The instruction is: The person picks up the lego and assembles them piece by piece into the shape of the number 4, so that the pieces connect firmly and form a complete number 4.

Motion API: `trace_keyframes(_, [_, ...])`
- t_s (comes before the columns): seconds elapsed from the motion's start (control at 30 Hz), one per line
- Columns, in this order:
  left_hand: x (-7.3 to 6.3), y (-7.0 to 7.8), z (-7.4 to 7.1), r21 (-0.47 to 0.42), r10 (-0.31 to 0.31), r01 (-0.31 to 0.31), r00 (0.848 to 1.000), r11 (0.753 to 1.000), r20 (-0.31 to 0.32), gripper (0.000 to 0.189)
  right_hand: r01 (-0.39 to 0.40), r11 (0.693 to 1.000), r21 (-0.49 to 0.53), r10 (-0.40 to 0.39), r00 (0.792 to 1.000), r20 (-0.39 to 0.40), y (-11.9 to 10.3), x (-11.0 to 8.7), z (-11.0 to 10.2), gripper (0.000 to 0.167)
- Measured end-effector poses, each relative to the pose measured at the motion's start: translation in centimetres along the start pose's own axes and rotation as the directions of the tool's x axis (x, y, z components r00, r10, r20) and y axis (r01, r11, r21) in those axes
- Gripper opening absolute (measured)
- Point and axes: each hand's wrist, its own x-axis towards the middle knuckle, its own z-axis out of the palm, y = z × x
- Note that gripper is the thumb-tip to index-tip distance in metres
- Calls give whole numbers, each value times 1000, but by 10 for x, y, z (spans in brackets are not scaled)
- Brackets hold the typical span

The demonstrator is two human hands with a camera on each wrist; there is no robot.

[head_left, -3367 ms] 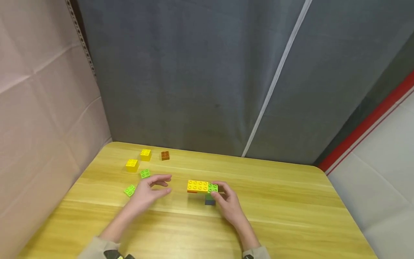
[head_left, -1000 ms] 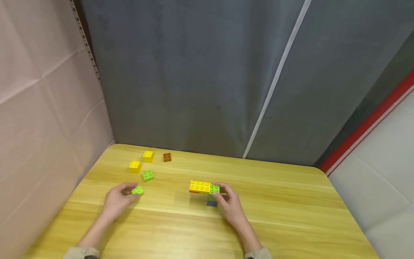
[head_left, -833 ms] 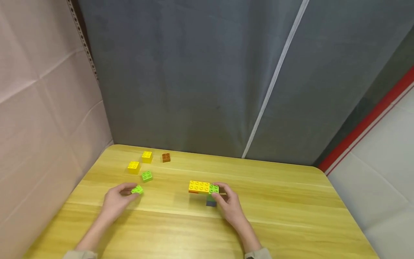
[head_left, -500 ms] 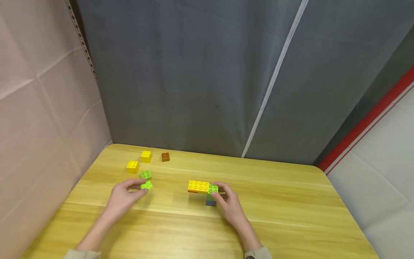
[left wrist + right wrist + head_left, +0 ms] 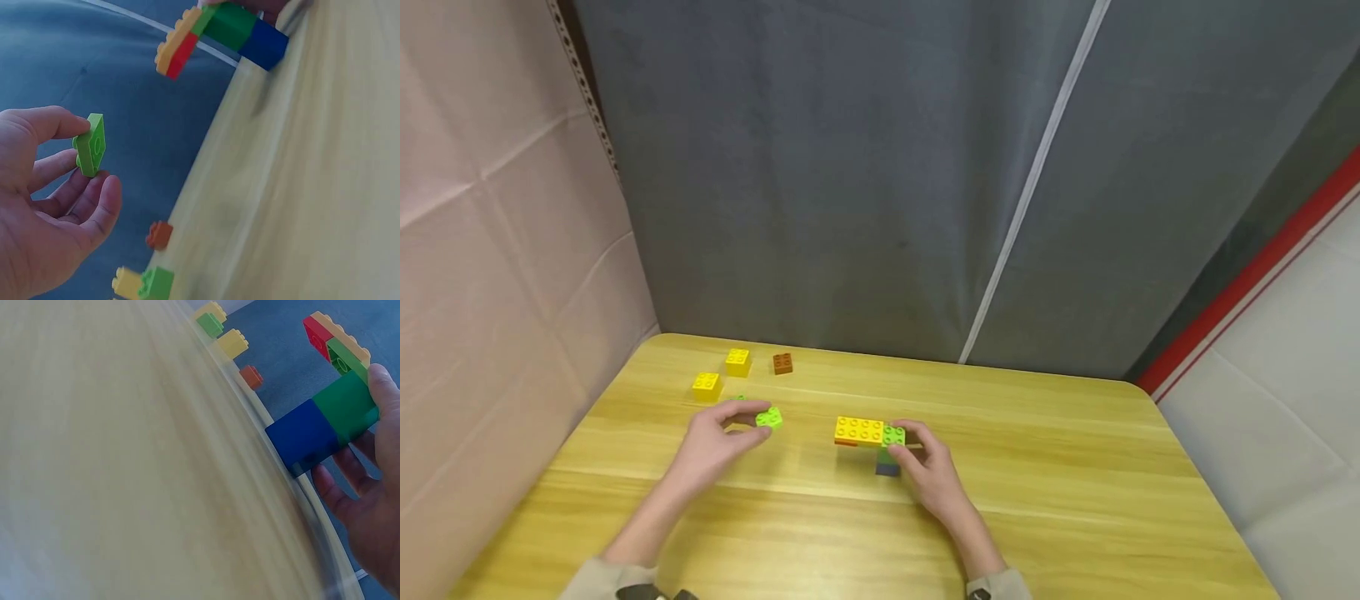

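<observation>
The two hands are well apart. The left hand [image 5: 709, 450] pinches a small lime brick [image 5: 770, 418] between its fingers and thumb, holding it above the surface [image 5: 1075, 500], to the left of a stack. The right hand [image 5: 931, 471] grips that stack from its right side. At the bottom is a blue block [image 5: 887, 470], topped by a green block [image 5: 231, 27]; above, a lime piece [image 5: 894, 433] shows studs at its right end, beside a long yellow brick [image 5: 859, 430] reaching left, with a red brick [image 5: 182, 55] under its left end. At the far left sit two yellow blocks [image 5: 706, 386], a brown brick [image 5: 782, 363] to their right, and another green brick [image 5: 157, 283], mostly hidden behind the left hand in the head view. A grey curtain [image 5: 812, 183] hangs beyond the far edge.
</observation>
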Motion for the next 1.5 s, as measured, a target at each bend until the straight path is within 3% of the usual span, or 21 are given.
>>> trace_keyframes(0.33, [12, 34, 30, -111, 124, -110, 985, 988, 118, 38, -31, 999, 28, 31, 999, -8, 0, 1, 3, 29])
trace_keyframes(0.63, [14, 48, 52, -70, 166, -155, 969, 985, 186, 35, -34, 999, 21, 34, 999, -6, 0, 2, 2, 28])
trace_keyframes(0.8, [17, 55, 63, -32, 217, -215, 954, 976, 209, 33, -19, 1000, 22, 20, 1000, -5, 1, 2, 2, 28])
trace_keyframes(0.93, [20, 58, 70, -13, 276, -280, 935, 960, 224, 31, -6, 1000, 30, 6, 1000, 6, 1, 3, 5, 29])
trace_keyframes(1.07, [22, 58, 76, -23, 294, -297, 925, 954, 241, 28, -6, 999, 42, 5, 1000, 12, 1, 4, 8, 29])
trace_keyframes(1.33, [32, 53, 89, 20, 294, -307, 926, 952, 237, 26, -32, 999, 30, 32, 999, 5, -1, 5, 7, 28])
trace_keyframes(1.5, [36, 48, 95, 19, 267, -281, 928, 959, 260, 25, -21, 999, 39, 20, 1000, 18, -1, 5, 6, 30])
